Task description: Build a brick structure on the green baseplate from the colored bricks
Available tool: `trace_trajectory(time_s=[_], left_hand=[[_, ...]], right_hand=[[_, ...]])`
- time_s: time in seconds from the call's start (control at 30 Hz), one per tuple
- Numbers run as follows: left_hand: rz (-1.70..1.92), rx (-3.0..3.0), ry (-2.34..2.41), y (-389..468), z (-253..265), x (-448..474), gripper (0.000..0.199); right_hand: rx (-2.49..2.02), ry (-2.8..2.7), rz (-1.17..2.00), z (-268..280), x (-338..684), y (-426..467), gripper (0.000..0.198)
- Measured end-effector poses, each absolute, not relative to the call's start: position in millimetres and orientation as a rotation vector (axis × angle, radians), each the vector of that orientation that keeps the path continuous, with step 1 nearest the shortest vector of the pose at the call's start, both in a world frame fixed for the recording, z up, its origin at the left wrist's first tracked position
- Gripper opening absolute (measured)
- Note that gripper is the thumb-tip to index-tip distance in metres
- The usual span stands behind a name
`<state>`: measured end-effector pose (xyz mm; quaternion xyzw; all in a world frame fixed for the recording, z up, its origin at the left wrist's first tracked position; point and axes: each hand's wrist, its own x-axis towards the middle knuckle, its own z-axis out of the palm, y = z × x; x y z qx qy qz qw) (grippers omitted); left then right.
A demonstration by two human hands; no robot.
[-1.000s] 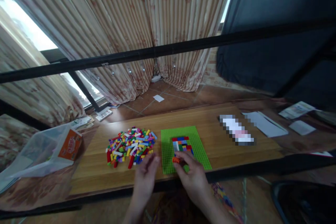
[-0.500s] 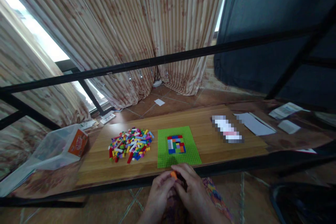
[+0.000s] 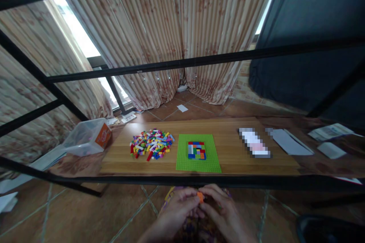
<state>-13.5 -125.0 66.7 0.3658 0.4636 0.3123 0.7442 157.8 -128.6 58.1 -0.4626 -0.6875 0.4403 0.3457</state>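
A small orange plastic brick [image 3: 200, 196] is pinched between the left hand [image 3: 178, 209] and right hand [image 3: 222, 212], below the table edge. It appears to be handled before placement. Seating it would call for alignment over the green studded baseplate [image 3: 198, 153].

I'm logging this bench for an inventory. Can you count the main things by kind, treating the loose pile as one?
Green baseplate: 1
Loose brick pile: 1
Orange brick between the hands: 1
Clear plastic tub: 1
Total: 4
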Motion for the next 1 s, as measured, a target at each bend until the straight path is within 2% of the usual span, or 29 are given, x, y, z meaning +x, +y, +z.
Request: trace_trajectory(time_s=[0.2,0.5,0.8,0.9,1.0], left_hand=[[0.704,0.745,0.986,-132.0,74.9,-1.8,0.039],[0.661,0.903,1.068,-121.8,68.9,3.0,0.033],[0.869,1.194,1.34,-78.4,44.9,-13.2,0.022],[0.894,1.443,1.465,-53.5,43.8,-18.4,0.023],[0.916,1.646,1.577,-30.0,42.8,-20.0,0.033]], right_hand=[[-1.239,-1.725,1.091,58.5,166.6,-134.3,0.017],[-1.302,-1.598,1.009,40.1,172.0,-128.5,0.024],[-1.542,-1.487,0.903,20.0,194.5,-102.2,0.036],[-1.573,-1.438,0.879,20.4,197.2,-92.6,0.04],[-1.583,-1.411,0.861,21.7,197.5,-82.7,0.042]])
